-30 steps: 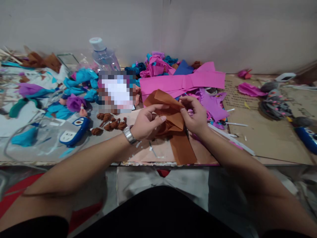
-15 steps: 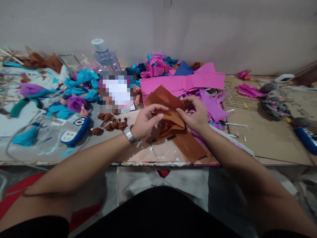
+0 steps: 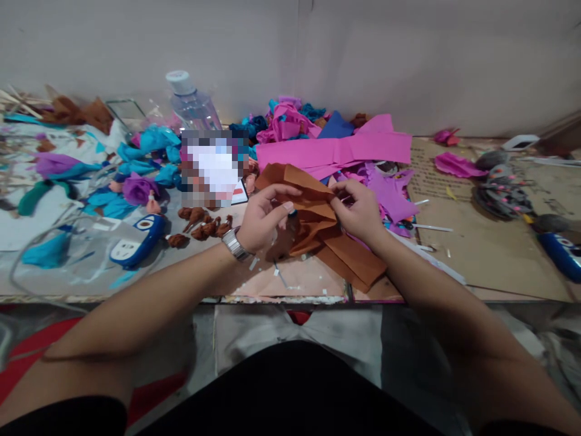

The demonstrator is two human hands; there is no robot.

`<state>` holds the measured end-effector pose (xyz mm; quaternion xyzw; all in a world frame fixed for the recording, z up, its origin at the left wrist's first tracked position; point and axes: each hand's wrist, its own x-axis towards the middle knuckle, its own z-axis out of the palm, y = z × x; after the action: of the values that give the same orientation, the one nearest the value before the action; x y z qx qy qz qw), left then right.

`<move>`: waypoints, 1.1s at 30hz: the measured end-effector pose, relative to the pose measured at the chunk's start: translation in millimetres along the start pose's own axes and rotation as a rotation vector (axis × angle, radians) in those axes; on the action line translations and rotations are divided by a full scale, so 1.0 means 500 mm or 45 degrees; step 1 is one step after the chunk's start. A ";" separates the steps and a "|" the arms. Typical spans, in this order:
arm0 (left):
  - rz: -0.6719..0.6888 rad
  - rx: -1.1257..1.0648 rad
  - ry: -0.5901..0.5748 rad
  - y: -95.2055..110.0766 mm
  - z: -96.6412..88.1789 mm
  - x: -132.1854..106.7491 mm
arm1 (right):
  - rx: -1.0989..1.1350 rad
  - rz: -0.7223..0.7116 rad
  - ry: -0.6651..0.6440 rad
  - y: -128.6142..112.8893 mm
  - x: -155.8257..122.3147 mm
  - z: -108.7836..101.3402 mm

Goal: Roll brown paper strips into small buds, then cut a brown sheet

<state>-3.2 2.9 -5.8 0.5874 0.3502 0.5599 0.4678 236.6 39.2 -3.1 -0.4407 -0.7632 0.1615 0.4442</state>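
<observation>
A long strip of brown crepe paper (image 3: 313, 181) lies in loose folds in front of me, its lower end (image 3: 356, 263) reaching toward the table's front edge. My right hand (image 3: 361, 212) pinches the upper right edge of the strip between thumb and fingers. At the left side of the folds is my left hand (image 3: 265, 218), wearing a metal watch (image 3: 235, 244). Its thumb and index finger are apart, and the index fingertip is at the paper's edge. A small dark thing by the thumb tip is too unclear to name.
Pink paper strips (image 3: 336, 151) and purple paper (image 3: 394, 194) lie behind the hands. Left are small brown bundles (image 3: 209, 227), a blue case (image 3: 140, 242) and a phone (image 3: 213, 175). A bottle (image 3: 195, 109) stands at the back; cardboard (image 3: 490, 248) covers the right.
The brown paper's raised upper corner has folded down and leftward, and its lower end has spread slightly right. My right hand has lowered slightly; my left hand has shifted a little left.
</observation>
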 end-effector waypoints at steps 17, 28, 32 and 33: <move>-0.008 0.045 0.139 -0.015 -0.003 0.009 | 0.092 0.064 0.174 0.000 0.019 -0.021; -0.021 -0.003 0.170 -0.026 -0.006 0.017 | 0.644 0.416 0.236 0.012 0.031 -0.016; 0.088 0.105 0.078 -0.021 -0.004 0.010 | 0.660 0.415 0.245 0.003 0.027 -0.013; 0.117 0.158 0.020 -0.018 -0.003 0.005 | 0.650 0.409 0.241 0.002 0.025 -0.012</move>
<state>-3.3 8.6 -13.6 0.6262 0.3607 0.5625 0.4016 239.1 49.2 6.3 -0.4428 -0.5740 0.3742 0.5783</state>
